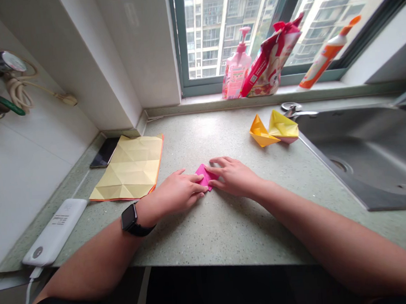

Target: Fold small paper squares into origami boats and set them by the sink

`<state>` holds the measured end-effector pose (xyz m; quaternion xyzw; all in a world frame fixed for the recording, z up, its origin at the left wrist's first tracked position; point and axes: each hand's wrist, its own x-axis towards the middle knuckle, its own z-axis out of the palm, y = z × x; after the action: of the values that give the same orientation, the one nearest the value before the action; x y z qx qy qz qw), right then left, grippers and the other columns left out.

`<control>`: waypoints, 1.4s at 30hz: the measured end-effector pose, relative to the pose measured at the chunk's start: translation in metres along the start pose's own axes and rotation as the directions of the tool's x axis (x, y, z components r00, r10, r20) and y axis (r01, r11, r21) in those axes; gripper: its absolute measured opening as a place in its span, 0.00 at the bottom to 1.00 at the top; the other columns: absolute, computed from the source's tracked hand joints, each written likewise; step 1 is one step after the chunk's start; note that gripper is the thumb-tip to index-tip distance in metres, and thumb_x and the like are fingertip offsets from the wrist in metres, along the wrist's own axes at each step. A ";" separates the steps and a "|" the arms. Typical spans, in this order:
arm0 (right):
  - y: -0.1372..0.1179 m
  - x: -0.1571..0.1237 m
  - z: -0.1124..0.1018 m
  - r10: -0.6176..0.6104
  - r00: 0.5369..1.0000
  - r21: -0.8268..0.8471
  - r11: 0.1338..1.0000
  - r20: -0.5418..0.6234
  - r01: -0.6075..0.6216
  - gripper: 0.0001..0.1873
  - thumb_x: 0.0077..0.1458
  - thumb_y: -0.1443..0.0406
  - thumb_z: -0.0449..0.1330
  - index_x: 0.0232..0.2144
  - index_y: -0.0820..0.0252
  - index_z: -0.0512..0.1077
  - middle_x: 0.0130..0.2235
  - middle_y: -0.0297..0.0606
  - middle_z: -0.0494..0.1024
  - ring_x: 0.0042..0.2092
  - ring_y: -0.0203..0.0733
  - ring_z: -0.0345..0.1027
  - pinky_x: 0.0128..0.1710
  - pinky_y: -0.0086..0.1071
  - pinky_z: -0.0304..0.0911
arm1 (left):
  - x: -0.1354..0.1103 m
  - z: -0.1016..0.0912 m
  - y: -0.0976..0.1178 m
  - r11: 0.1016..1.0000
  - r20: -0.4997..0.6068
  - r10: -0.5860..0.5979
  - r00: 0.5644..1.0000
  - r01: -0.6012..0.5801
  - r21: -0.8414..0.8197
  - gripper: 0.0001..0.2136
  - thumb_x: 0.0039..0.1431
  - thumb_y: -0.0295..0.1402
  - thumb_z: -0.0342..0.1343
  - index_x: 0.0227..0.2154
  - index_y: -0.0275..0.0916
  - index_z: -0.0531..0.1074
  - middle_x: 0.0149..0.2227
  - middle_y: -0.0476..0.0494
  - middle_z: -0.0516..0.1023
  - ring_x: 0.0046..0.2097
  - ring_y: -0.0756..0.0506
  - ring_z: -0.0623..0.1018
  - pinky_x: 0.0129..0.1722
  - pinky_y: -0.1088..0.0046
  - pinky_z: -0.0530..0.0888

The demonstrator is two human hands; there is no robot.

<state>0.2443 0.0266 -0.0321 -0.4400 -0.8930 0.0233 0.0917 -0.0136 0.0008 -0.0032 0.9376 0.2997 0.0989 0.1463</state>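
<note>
Pink folded paper (205,176) is on the tabletop (223,136), straight ahead of me, between my left hand (176,191) and right hand (235,177). Hands nearly together, fingertips on it from both sides; can't tell if it's clamped. Long axis roughly front-to-back, partly covered. Neither hand clearly nearer.

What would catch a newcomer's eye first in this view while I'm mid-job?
The bright pink folded paper stands out first, on the speckled counter between the left hand and right hand. To the right, beside the steel sink, sit two folded yellow-orange paper boats. To the left lies a large creased yellow paper sheet.
</note>
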 end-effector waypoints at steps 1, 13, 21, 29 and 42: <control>0.000 0.000 -0.001 -0.001 1.000 0.004 1.000 0.002 0.001 0.25 0.70 0.51 0.66 0.63 0.50 0.80 0.66 0.52 0.78 0.63 0.63 0.73 0.61 0.54 0.72 | 0.000 0.001 -0.001 1.000 -0.011 -0.012 1.000 0.011 -0.020 0.13 0.75 0.32 0.56 0.52 0.50 0.85 0.58 0.43 0.85 0.58 0.40 0.83 0.75 0.47 0.60; 0.000 0.000 -0.001 -0.006 1.000 -0.006 1.000 0.004 0.006 0.23 0.69 0.52 0.66 0.63 0.49 0.80 0.65 0.50 0.79 0.63 0.61 0.74 0.61 0.52 0.72 | 0.008 0.018 -0.014 0.978 -0.154 -0.209 0.966 0.208 -0.025 0.14 0.74 0.35 0.57 0.56 0.49 0.83 0.65 0.40 0.81 0.66 0.32 0.79 0.76 0.34 0.51; 0.012 -0.002 0.002 0.045 0.998 0.059 0.997 -0.041 -0.042 0.21 0.69 0.52 0.68 0.60 0.50 0.82 0.63 0.49 0.80 0.64 0.60 0.73 0.64 0.53 0.71 | 0.017 0.022 -0.019 0.967 -0.177 -0.247 0.953 0.253 0.017 0.17 0.72 0.41 0.63 0.59 0.43 0.79 0.66 0.33 0.79 0.68 0.30 0.76 0.75 0.34 0.54; 0.024 0.000 0.009 0.056 0.989 0.214 0.976 -0.136 -0.026 0.12 0.69 0.58 0.67 0.50 0.53 0.86 0.58 0.48 0.83 0.60 0.57 0.76 0.64 0.53 0.71 | 0.013 0.028 -0.025 0.958 -0.216 -0.274 0.937 0.286 0.024 0.23 0.71 0.45 0.64 0.63 0.40 0.76 0.69 0.29 0.75 0.71 0.29 0.72 0.75 0.39 0.58; 0.016 0.003 -0.003 0.041 0.945 0.605 0.777 -0.324 0.173 0.06 0.67 0.66 0.65 0.44 0.51 0.81 0.42 0.35 0.86 0.43 0.44 0.81 0.49 0.42 0.76 | 0.016 0.012 -0.016 0.939 -0.410 -0.315 0.856 0.219 -0.264 0.06 0.68 0.33 0.68 0.45 0.45 0.80 0.47 0.48 0.88 0.50 0.39 0.85 0.73 0.38 0.62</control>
<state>0.2555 0.0385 -0.0305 -0.3502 -0.8224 0.2437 0.3763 -0.0060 0.0202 -0.0183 0.8181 0.4408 0.3207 0.1831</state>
